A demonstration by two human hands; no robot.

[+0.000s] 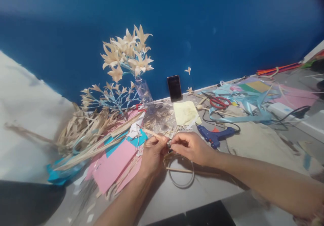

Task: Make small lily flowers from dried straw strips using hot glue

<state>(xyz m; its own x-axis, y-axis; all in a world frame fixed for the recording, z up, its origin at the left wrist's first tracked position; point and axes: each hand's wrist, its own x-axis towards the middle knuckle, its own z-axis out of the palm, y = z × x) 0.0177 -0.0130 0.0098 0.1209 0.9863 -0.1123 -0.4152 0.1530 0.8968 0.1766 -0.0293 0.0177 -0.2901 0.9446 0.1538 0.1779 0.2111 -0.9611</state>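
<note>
Above the near part of a cluttered grey tabletop [157,202], held by the left hand [152,153]: a pale strip [150,132], clamped between thumb and fingers, free end pointing away to the left. Just beside, almost touching, the right hand [189,148], with thumb and fingertips drawn close together at a small dark piece [169,145] next to the left thumb; cannot tell whether clamped on that piece or merely touching. Judging from the pose, now at a fine two-handed fingertip step, near the inner end of the strip. For the next move, probably a call for a steady left pinch and light, exact work by the right, without bending or splitting anything so thin. Below the hands, partly hidden, a thin ring [182,186] with a slender stick [181,170] across it. To the right, near the right wrist, a blue glue gun [215,135], out of hand; farther off, red-handled scissors [220,102]. Straight ahead, a yellow paper [186,114] and, upright by the blue wall [227,33], a dark phone [174,88]. To the left, pink paper [116,165]; behind, a clear bottle [144,94] with pale flowers [138,64].
</note>
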